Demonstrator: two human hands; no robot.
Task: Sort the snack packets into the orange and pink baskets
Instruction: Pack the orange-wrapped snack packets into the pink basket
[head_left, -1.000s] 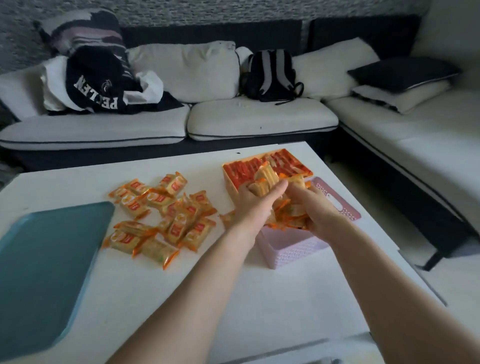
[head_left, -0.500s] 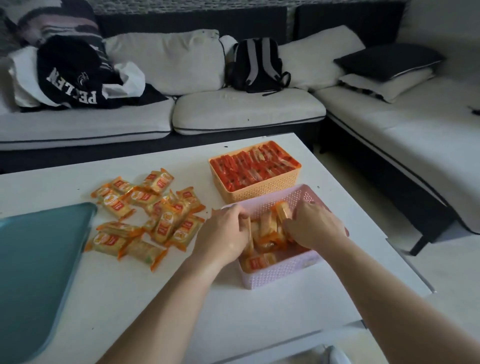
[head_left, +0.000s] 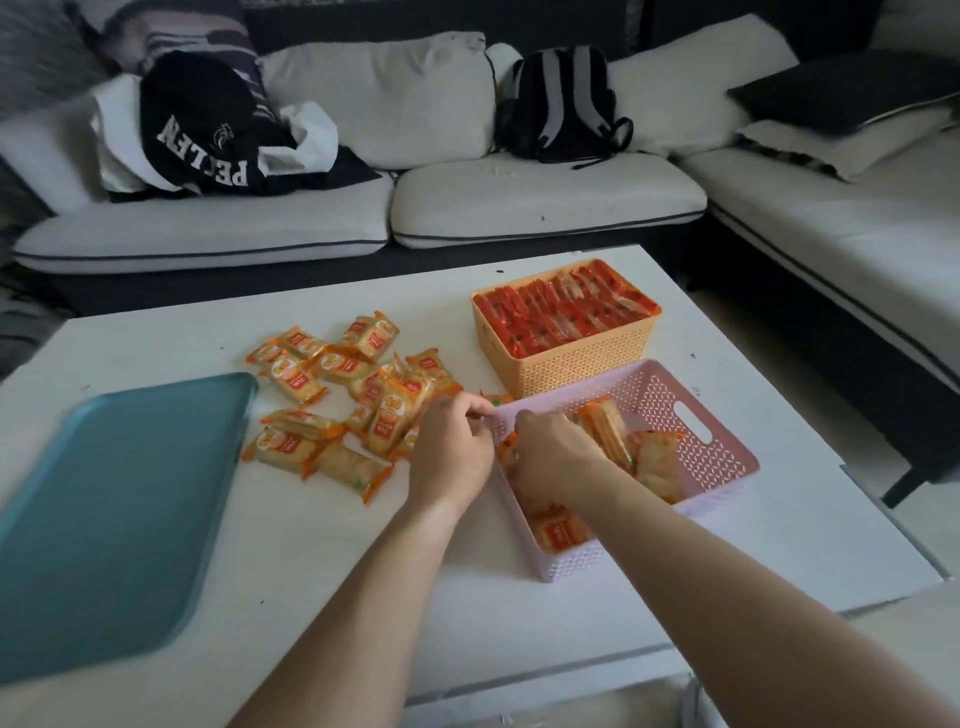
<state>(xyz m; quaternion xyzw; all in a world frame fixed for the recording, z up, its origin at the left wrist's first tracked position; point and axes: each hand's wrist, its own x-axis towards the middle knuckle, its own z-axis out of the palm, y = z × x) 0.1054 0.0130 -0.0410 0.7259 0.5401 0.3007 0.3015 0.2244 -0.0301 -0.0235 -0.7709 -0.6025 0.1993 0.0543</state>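
Pink basket (head_left: 727, 462): handful is now lowered in | left hand (head_left: 452, 452) is drawn to rim, fingers curled, grip unclear | right hand (head_left: 550, 457): fingers are hidden | pile (head_left: 387, 415) is left unsorted

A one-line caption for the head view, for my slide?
Right hand in the pink basket, left hand at its rim; loose packets lie on the table near the full orange basket.

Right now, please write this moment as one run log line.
step: filling pink basket | left hand: at its rim | right hand: inside, on packets | orange basket: full | loose packets: on table
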